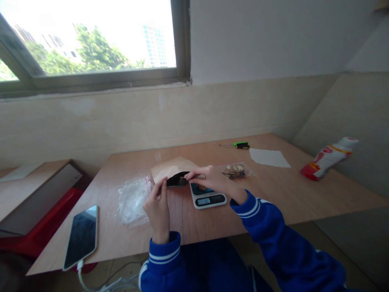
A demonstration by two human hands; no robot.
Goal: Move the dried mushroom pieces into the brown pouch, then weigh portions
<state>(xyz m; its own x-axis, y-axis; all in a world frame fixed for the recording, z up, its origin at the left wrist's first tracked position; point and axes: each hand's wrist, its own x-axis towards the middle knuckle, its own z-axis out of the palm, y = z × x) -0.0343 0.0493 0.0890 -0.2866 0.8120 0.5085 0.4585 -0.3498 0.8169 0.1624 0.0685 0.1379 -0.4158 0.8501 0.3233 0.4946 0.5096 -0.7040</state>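
My left hand (158, 207) pinches the near left edge of a dark, open-mouthed pouch (174, 179), holding it above the table. My right hand (209, 178) is closed at the pouch's right end, its fingertips around a slim tool whose kind I cannot make out. A small dark brown piece shows at the pouch mouth by those fingertips. Under my right hand lies a white digital scale (209, 201) with a lit display; part of its dark teal top is hidden. Behind the pouch is a sheet of brown paper (173, 164).
Clear plastic bags (132, 202) lie left of my left hand, and a charging phone (82, 235) is near the left edge. A zip bag of small parts (238, 170), screwdrivers (241, 145), white paper (269, 157) and a red-and-white bottle (330, 158) are on the right.
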